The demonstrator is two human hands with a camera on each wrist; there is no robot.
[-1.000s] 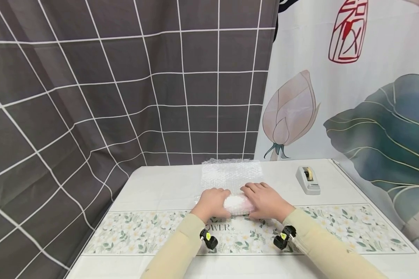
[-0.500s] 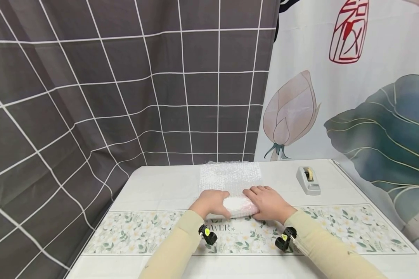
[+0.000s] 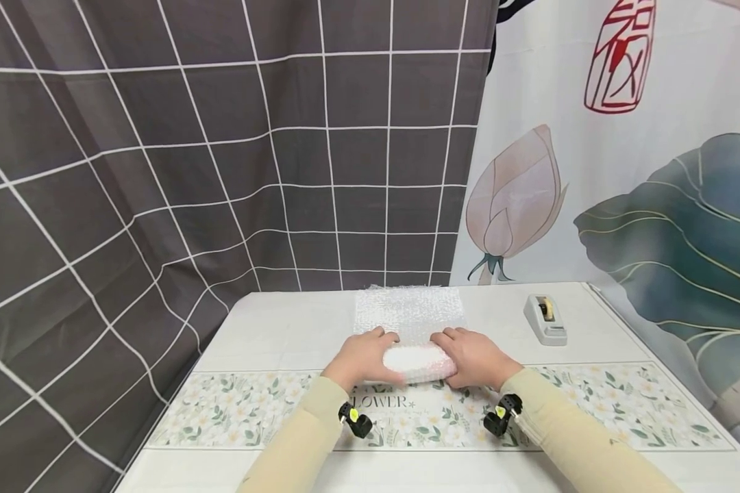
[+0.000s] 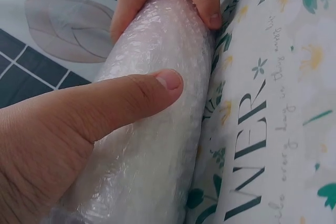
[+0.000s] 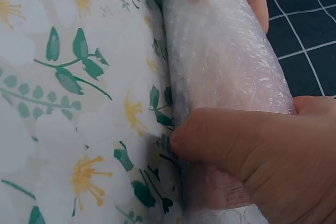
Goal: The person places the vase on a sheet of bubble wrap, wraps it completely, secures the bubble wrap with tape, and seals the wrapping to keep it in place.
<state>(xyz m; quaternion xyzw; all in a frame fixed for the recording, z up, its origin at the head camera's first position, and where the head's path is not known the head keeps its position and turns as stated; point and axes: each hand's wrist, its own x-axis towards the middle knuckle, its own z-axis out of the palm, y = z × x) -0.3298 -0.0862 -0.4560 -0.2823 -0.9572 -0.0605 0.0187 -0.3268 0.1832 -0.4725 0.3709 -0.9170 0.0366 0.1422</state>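
From my remote post I see a person's L hand (image 3: 362, 357) and R hand (image 3: 477, 359) both grasping a bubble-wrap roll (image 3: 416, 361), one at each end. It lies crosswise, approx. mid-table, near the far edge of a flowered strip (image 3: 247, 414) printed on the white tablecloth (image 3: 284, 329). My L wrist cam shows the L thumb laid across the roll's upper side; my R wrist cam shows the R thumb bent over toward the near side. In head view, the other fingers of both hands are on its far side. The plastic's shiny w/ a pinkish tint toward the R; can't tell what's inside. Directly behind, a flat sheet of bubble wrap (image 3: 410, 311) runs to the table's back edge. Well apart to the R sits a gray tape dispenser (image 3: 545, 320) w/ yellowish tape. Beyond: a dark gray curtain (image 3: 358, 161) w/ white grid lines, & a pale curtain (image 3: 530, 75) w/ a pink bud & blue-green leaf.
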